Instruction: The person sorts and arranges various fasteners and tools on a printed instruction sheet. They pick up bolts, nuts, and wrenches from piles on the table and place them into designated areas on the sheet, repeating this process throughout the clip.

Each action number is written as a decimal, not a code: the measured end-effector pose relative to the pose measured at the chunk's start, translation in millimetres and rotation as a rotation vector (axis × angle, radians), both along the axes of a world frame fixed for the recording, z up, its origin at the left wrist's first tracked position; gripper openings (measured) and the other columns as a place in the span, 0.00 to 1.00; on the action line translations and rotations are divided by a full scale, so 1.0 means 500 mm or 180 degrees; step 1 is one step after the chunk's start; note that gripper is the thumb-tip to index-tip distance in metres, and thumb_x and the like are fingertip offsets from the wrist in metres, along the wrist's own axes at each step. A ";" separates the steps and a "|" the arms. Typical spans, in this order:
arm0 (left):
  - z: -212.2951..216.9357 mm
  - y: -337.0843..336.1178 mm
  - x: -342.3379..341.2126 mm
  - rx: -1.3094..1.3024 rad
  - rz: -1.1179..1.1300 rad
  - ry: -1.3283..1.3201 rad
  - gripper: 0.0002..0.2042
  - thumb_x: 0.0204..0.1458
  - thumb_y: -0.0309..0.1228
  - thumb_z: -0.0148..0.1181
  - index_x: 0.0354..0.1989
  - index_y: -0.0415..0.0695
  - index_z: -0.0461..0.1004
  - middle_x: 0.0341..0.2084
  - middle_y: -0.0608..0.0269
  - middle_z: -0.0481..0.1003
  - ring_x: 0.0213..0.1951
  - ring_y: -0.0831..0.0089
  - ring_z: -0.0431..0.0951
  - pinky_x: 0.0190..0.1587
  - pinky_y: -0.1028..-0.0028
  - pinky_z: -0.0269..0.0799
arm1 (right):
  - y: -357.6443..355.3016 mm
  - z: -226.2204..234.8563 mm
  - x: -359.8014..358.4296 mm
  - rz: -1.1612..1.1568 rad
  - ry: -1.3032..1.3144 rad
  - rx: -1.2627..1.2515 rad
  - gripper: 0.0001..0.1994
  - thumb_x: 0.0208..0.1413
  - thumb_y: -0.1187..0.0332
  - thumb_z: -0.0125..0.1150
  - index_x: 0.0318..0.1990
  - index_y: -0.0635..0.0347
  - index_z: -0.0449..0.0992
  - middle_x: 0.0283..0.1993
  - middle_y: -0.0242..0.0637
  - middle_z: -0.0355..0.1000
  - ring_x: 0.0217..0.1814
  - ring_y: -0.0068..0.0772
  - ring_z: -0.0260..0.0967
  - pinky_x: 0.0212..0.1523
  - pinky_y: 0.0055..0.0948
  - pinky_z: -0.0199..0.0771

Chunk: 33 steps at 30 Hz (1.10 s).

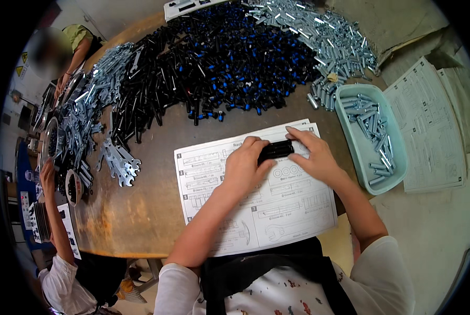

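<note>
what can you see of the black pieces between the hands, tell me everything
The black pieces form a small bundle of slim, rounded lengths side by side, dark and glossy; their material and exact number are unclear. They lie roughly crosswise over the printed sheet. The left hand grips their left end; the right hand frames the right end, contact uncertain.

Fairly even light covers the bench (151, 173), glinting off silver tubes (345, 47) at its far side. Fisheye distortion bows its edges; beyond its left side, a co-worker's head (50, 51) is blurred.
</note>
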State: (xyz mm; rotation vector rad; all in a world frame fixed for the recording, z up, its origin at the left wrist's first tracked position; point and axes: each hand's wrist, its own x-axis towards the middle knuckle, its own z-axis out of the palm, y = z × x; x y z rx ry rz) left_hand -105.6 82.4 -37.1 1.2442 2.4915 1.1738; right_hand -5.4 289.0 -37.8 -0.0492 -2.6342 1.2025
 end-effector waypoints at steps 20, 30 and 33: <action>-0.004 -0.111 -0.189 0.0331 0.0252 -0.1234 0.08 0.55 0.26 0.63 0.40 0.40 0.72 0.23 0.71 0.72 0.25 0.83 0.67 0.29 0.79 0.66 | -0.100 0.017 -0.211 -0.0404 0.0147 0.1315 0.03 0.48 0.73 0.58 0.31 0.59 0.74 0.33 0.41 0.75 0.35 0.47 0.75 0.35 0.43 0.75; 0.041 -0.144 -0.070 -0.0523 -0.0042 0.0208 0.15 0.48 0.30 0.66 0.44 0.41 0.73 0.40 0.55 0.73 0.35 0.56 0.78 0.39 0.62 0.74 | -0.206 0.061 -0.162 0.0528 -0.0341 0.1747 0.09 0.45 0.69 0.67 0.35 0.61 0.78 0.34 0.41 0.77 0.38 0.44 0.77 0.37 0.40 0.76; 0.031 -0.139 -0.068 -0.0433 0.0184 0.0162 0.17 0.48 0.32 0.68 0.45 0.40 0.76 0.38 0.55 0.73 0.34 0.57 0.78 0.38 0.63 0.74 | -0.186 0.062 -0.155 0.0475 -0.0436 0.1640 0.10 0.46 0.67 0.67 0.35 0.59 0.77 0.34 0.39 0.77 0.40 0.43 0.76 0.38 0.42 0.75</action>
